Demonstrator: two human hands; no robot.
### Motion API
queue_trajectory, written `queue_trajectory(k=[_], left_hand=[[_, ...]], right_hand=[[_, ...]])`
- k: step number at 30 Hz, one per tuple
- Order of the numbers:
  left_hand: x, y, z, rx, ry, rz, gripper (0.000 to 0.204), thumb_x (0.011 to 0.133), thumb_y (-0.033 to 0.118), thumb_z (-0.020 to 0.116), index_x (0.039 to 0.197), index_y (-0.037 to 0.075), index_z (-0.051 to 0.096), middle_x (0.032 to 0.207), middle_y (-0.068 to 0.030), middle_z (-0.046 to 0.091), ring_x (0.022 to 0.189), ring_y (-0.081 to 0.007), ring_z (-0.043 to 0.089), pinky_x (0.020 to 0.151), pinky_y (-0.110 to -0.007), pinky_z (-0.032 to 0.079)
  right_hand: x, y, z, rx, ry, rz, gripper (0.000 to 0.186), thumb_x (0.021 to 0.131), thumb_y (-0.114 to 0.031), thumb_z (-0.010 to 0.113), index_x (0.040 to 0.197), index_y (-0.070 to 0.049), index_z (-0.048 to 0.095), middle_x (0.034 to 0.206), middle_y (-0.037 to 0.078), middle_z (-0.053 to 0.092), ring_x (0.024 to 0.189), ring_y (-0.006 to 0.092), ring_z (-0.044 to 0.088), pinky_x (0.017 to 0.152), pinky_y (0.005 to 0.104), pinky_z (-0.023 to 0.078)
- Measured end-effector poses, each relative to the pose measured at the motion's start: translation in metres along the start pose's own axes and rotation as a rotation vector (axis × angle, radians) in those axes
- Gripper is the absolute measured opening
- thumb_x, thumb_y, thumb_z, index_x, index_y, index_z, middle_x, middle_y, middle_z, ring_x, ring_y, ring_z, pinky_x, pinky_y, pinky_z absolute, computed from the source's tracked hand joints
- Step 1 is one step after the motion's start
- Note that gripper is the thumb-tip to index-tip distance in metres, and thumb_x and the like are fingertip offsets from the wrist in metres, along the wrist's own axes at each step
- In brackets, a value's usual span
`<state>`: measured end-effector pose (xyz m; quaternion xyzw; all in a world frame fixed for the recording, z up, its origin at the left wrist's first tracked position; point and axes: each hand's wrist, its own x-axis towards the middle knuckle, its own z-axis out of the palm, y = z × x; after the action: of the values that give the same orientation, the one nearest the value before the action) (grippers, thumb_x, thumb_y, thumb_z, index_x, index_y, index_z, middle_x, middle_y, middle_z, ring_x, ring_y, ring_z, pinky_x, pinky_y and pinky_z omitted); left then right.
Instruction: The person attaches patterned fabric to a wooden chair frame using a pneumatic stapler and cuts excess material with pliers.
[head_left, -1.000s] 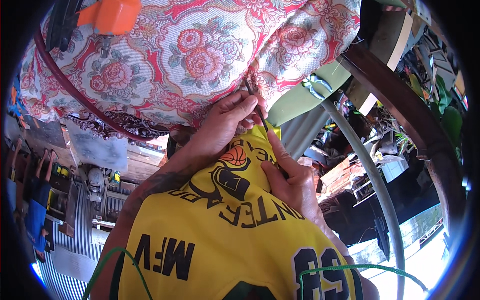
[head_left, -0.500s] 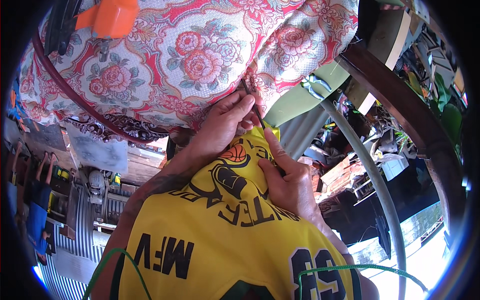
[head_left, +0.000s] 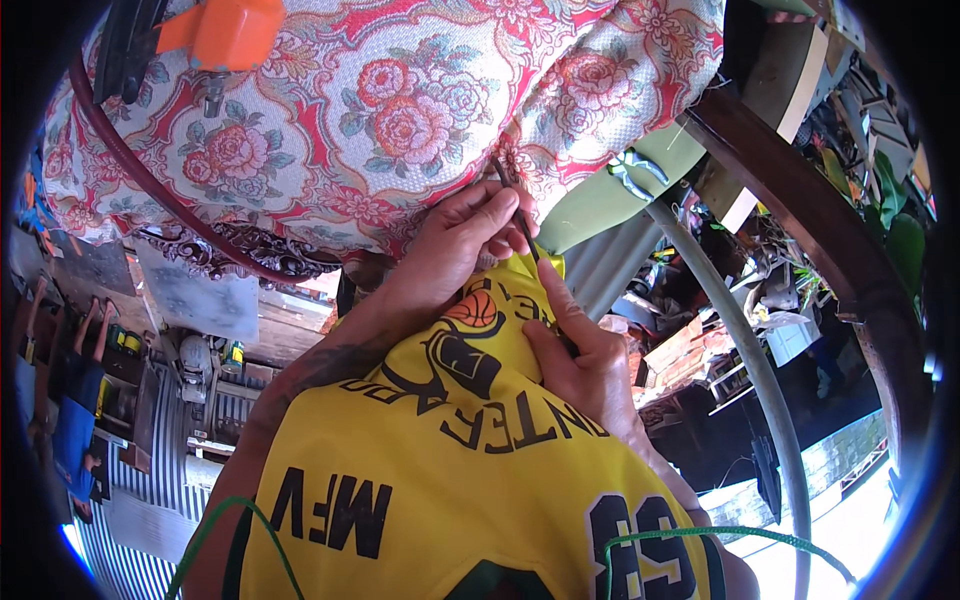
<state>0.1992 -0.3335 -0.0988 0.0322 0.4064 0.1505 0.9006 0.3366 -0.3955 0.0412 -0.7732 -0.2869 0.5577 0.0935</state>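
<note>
Red-and-white floral upholstery fabric (head_left: 410, 120) covers a bulky form in front of me, with a deep fold at its near right. A slim dark rod-like tool (head_left: 528, 238) runs up to this fold, its tip at the fabric. My right hand (head_left: 588, 355) is closed round its rear end, the index finger stretched along the shaft. What the palm hides of the handle I cannot make out. Close to the tip, my left hand (head_left: 465, 235) pinches the shaft between thumb and fingers, against the fabric's lower edge.
An orange-and-black tool (head_left: 238, 35) with a metal fitting lies on the fabric at far left, near a dark red hose (head_left: 165, 200). Pliers (head_left: 638, 175) rest on a green surface (head_left: 580, 215). A curved wooden frame (head_left: 800, 200) and grey pipe (head_left: 735, 330) stand right. Another person (head_left: 75, 430) is far left.
Both hands and the tool stay at the same fold, with only slight finger and shaft movement. The whole view has shifted a little.
</note>
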Motion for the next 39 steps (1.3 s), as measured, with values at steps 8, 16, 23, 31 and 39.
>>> queue_trajectory(k=[8, 16, 23, 31, 39], left_hand=[[0.003, -0.005, -0.001, -0.002, 0.058, -0.021, 0.026, 0.111, 0.032, 0.052, 0.110, 0.011, 0.066, 0.096, 0.0026, 0.067, 0.080, -0.0069, 0.061, 0.076, -0.024, 0.044], [0.003, -0.006, -0.003, -0.004, 0.049, -0.019, 0.024, 0.111, 0.027, 0.050, 0.114, 0.010, 0.066, 0.094, -0.0005, 0.069, 0.080, -0.0075, 0.063, 0.075, -0.024, 0.047], [0.006, -0.006, -0.003, -0.021, 0.065, -0.038, 0.024, 0.110, 0.029, 0.052, 0.105, 0.011, 0.068, 0.095, 0.0021, 0.067, 0.079, -0.0062, 0.060, 0.074, -0.023, 0.045], [0.004, 0.000, -0.004, 0.020, 0.030, -0.062, 0.025, 0.112, 0.028, 0.048, 0.111, 0.010, 0.065, 0.095, 0.0005, 0.068, 0.083, -0.0066, 0.061, 0.079, -0.025, 0.047], [0.001, -0.002, -0.004, 0.056, -0.007, -0.039, 0.025, 0.112, 0.028, 0.048, 0.111, 0.010, 0.065, 0.096, 0.0005, 0.068, 0.084, -0.0064, 0.061, 0.080, -0.024, 0.046]], right_hand=[[0.005, -0.003, 0.003, 0.000, 0.004, 0.044, 0.055, 0.094, -0.003, 0.069, 0.148, -0.008, 0.057, 0.094, 0.020, 0.076, 0.083, 0.0146, 0.074, 0.075, 0.0320, 0.056], [0.003, -0.002, 0.003, 0.056, 0.000, 0.088, 0.054, 0.095, -0.005, 0.068, 0.148, -0.009, 0.056, 0.095, 0.019, 0.077, 0.083, 0.0104, 0.072, 0.076, 0.0304, 0.056], [0.004, -0.001, 0.004, 0.022, -0.024, 0.107, 0.056, 0.094, -0.005, 0.069, 0.148, -0.010, 0.056, 0.092, 0.022, 0.076, 0.076, 0.0131, 0.073, 0.070, 0.0318, 0.056], [0.002, 0.000, 0.006, 0.029, 0.015, 0.068, 0.058, 0.094, -0.005, 0.070, 0.149, -0.011, 0.056, 0.085, 0.020, 0.075, 0.068, 0.0158, 0.071, 0.066, 0.0331, 0.055], [-0.003, 0.005, 0.006, -0.043, 0.029, 0.001, 0.058, 0.093, -0.005, 0.070, 0.149, -0.012, 0.056, 0.092, 0.023, 0.075, 0.079, 0.0212, 0.077, 0.071, 0.0350, 0.058]])
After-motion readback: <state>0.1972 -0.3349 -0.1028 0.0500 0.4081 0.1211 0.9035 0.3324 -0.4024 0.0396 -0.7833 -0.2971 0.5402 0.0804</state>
